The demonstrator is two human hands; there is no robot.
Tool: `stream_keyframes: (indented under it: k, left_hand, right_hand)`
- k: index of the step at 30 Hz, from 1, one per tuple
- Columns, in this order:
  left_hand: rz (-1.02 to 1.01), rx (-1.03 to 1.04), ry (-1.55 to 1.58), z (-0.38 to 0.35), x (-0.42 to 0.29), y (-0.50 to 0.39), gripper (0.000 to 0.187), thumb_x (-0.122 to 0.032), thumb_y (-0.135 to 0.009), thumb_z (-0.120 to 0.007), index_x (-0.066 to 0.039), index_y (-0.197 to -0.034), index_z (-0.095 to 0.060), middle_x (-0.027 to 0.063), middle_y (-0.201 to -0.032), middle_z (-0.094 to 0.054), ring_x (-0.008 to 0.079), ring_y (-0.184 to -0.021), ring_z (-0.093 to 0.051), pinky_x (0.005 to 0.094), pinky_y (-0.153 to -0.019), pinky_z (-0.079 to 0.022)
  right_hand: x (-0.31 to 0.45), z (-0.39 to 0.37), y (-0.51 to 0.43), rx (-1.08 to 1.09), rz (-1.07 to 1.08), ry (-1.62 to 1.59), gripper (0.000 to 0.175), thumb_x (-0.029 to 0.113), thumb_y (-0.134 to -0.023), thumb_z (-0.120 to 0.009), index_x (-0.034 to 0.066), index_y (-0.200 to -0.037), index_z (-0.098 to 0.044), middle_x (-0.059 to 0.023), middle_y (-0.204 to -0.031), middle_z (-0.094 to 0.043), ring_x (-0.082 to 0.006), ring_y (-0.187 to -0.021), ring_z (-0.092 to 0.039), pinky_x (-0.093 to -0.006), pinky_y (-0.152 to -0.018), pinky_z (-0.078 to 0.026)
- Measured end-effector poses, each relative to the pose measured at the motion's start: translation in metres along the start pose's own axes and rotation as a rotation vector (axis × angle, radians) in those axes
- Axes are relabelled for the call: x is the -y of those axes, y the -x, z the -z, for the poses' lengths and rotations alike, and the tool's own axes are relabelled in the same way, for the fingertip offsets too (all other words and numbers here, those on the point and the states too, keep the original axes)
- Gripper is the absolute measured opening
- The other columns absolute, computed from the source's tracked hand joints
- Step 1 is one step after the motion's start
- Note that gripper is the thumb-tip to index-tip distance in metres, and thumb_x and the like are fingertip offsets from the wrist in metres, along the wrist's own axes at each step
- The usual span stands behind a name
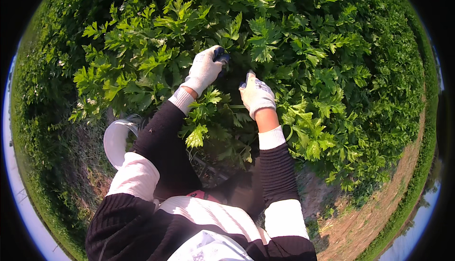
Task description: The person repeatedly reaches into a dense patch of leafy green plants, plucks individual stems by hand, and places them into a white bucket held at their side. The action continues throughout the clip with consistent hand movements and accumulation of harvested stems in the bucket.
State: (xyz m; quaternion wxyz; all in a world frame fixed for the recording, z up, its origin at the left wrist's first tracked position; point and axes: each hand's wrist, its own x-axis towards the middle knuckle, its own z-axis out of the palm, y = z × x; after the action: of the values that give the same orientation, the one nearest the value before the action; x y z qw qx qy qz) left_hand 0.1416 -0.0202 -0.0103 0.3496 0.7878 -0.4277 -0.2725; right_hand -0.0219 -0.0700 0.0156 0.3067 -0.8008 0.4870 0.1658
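My left hand (205, 66), in a white knit glove with a dark blue coated palm, reaches into a dense stand of celery-like plants (265, 38). Its fingers curl downward into the shaded gap among the leaves. To its right and slightly closer to me is my right hand (257, 92), gloved alike, its fingertips pointing into the same dark gap. Shade and the gloves hide what, if anything, the fingers hold. A pale green stalk (236, 106) runs sideways just left of my right wrist. Sunlit leaves (196, 136) stand between my forearms.
A white plastic bucket (116, 143) is on the ground left of my left forearm. Leafy plants crowd the far side and both flanks. Bare soil and a dry earth strip (369, 222) lie at lower right. My knees and dark trousers are beneath my arms.
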Motion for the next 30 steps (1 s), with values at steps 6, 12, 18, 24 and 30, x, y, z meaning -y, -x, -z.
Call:
stream_keyframes:
  k: [6,12,18,24,30]
  left_hand:
    - [-0.032,0.186,-0.408,0.012,-0.007,0.005,0.041,-0.009,-0.079,-0.062,-0.007,-0.119,-0.058,0.0201,-0.101,-0.065,0.0354,-0.097,-0.061,0.0401,-0.084,-0.049]
    - [-0.354,0.095,-0.422,-0.007,0.022,0.007,0.038,-0.016,-0.08,-0.062,-0.001,-0.115,-0.056,0.0204,-0.094,-0.064,0.0355,-0.093,-0.061,0.0427,-0.079,-0.049]
    - [-0.169,0.352,-0.494,-0.019,0.011,0.001,0.037,-0.024,-0.081,-0.065,0.004,-0.104,-0.059,0.0213,-0.091,-0.064,0.0364,-0.09,-0.062,0.0436,-0.077,-0.05]
    - [-0.185,0.324,-0.63,-0.036,0.036,-0.006,0.037,-0.022,-0.078,-0.067,-0.006,-0.11,-0.059,0.0187,-0.095,-0.065,0.0358,-0.089,-0.063,0.0441,-0.078,-0.051]
    - [-0.343,0.232,-0.675,-0.044,0.039,-0.004,0.031,-0.017,-0.076,-0.066,-0.007,-0.105,-0.059,0.0159,-0.089,-0.066,0.035,-0.082,-0.065,0.0437,-0.071,-0.053]
  right_hand:
    - [-0.003,0.001,0.001,-0.004,0.003,0.001,0.054,0.031,-0.088,-0.057,0.0023,-0.131,-0.044,-0.0214,-0.113,-0.062,-0.0359,-0.103,-0.06,-0.043,-0.087,-0.049]
    - [0.001,-0.002,0.001,-0.016,0.022,-0.003,0.054,0.031,-0.088,-0.057,0.0019,-0.133,-0.043,-0.0219,-0.113,-0.062,-0.036,-0.104,-0.06,-0.0434,-0.088,-0.048]
    - [0.0,-0.003,-0.001,-0.032,0.013,0.045,0.05,0.03,-0.09,-0.052,0.0028,-0.131,-0.045,-0.0162,-0.112,-0.064,-0.0319,-0.102,-0.063,-0.0403,-0.084,-0.051]
    - [0.005,-0.004,0.0,-0.028,0.034,0.017,0.051,0.033,-0.091,-0.05,0.0019,-0.131,-0.045,-0.0199,-0.113,-0.062,-0.0348,-0.103,-0.061,-0.0428,-0.087,-0.049]
    - [0.007,0.001,-0.001,0.043,-0.001,0.043,0.052,0.035,-0.092,-0.049,0.0024,-0.131,-0.045,-0.0206,-0.114,-0.061,-0.0358,-0.104,-0.06,-0.0434,-0.089,-0.048]
